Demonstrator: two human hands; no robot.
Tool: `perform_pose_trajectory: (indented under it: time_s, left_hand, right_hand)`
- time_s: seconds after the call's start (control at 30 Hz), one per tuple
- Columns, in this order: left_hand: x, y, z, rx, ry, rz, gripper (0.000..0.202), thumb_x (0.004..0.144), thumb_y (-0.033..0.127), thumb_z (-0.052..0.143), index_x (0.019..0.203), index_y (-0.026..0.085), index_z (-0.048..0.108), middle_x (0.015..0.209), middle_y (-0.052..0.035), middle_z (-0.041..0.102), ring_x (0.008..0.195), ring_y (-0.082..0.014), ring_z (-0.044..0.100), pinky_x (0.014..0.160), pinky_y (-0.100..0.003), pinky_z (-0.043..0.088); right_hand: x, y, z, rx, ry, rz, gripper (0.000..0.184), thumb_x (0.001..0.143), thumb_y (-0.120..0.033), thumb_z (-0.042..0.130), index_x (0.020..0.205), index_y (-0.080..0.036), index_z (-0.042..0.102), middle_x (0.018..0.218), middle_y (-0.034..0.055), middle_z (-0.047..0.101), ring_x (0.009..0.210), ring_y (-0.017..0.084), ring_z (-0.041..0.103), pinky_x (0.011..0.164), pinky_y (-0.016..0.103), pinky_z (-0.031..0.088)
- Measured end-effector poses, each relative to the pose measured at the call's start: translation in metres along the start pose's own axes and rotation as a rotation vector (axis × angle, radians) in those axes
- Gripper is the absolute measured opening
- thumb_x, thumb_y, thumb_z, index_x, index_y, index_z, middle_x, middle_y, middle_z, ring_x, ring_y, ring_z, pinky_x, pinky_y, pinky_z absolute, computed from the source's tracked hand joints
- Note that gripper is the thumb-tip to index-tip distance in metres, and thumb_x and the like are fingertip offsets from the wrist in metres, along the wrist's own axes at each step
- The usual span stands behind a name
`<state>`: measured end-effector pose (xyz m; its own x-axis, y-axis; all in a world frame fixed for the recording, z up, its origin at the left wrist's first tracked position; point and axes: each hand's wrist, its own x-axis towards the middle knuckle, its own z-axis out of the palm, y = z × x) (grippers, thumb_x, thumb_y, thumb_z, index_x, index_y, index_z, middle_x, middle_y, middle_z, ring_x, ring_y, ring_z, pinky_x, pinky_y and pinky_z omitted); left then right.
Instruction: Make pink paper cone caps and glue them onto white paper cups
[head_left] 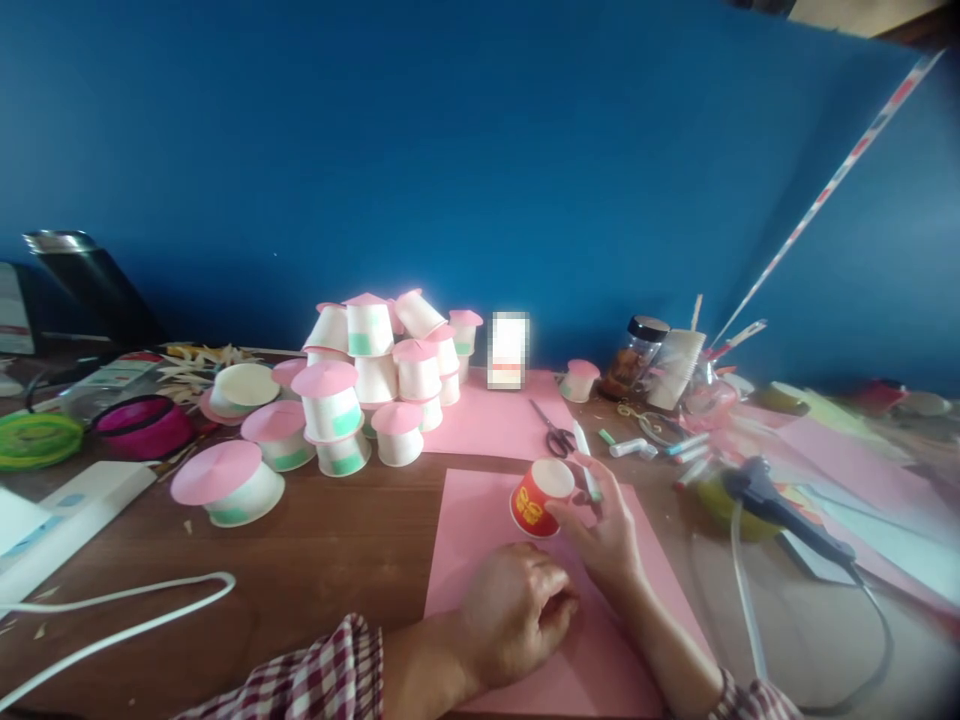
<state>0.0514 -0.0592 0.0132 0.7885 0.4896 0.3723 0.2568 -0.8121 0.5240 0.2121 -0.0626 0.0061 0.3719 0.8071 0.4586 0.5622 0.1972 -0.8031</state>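
Note:
A small red paper cup [534, 505] with yellow print stands on a pink sheet [457, 530], its white end facing up. My right hand [611, 530] has its thumb and fingers around the cup's right side. Below the cup, my left hand [517, 605] rests over the same sheet with its fingers curled in; nothing shows between them. Scissors [559, 440] with dark handles lie just behind the cup, beside a second pink sheet [480, 420]. Several white paper cups topped with pink paper discs [330, 410] are stacked to the left.
On the right lie a glue gun [795, 520] with its cord, coloured papers [847, 440] and markers [686, 447]. A dark-lidded jar [637, 350] stands behind. At left are a magenta round case [142, 428], a white box [90, 510] and a white cable [150, 590].

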Motion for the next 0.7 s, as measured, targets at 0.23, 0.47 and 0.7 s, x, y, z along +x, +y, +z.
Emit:
perform_pose_trajectory:
  time_s: [0.23, 0.47, 0.7]
  left_hand:
    - [0.0000, -0.0010, -0.0002, 0.022, 0.011, 0.018, 0.015, 0.080, 0.019, 0.053, 0.066, 0.018, 0.054, 0.065, -0.0007, 0.061, 0.061, -0.0133, 0.053, 0.057, -0.025, 0.034]
    - [-0.0016, -0.0034, 0.0057, -0.020, 0.008, 0.003, 0.012, 0.082, 0.021, 0.053, 0.073, 0.017, 0.059, 0.068, -0.0019, 0.063, 0.065, -0.0147, 0.055, 0.063, -0.025, 0.038]
    - [-0.0013, -0.0058, 0.0077, 0.002, 0.020, 0.028, 0.011, 0.081, 0.021, 0.054, 0.072, 0.018, 0.060, 0.066, -0.0009, 0.063, 0.063, -0.0145, 0.054, 0.063, -0.026, 0.037]
  right_hand:
    - [0.0007, -0.0001, -0.0016, -0.027, 0.004, 0.009, 0.059, 0.073, -0.041, 0.069, 0.125, -0.024, 0.048, 0.114, 0.0091, 0.062, 0.073, 0.017, 0.058, 0.068, 0.033, 0.052]
    - [0.0012, -0.0030, -0.0031, -0.071, -0.002, 0.021, 0.060, 0.073, -0.044, 0.068, 0.125, -0.023, 0.049, 0.114, 0.0092, 0.062, 0.070, 0.016, 0.058, 0.068, 0.033, 0.053]
    - [0.0009, -0.0013, -0.0003, -0.007, 0.003, 0.020, 0.059, 0.073, -0.041, 0.068, 0.126, -0.024, 0.047, 0.117, 0.0110, 0.061, 0.086, 0.022, 0.062, 0.072, 0.036, 0.053]
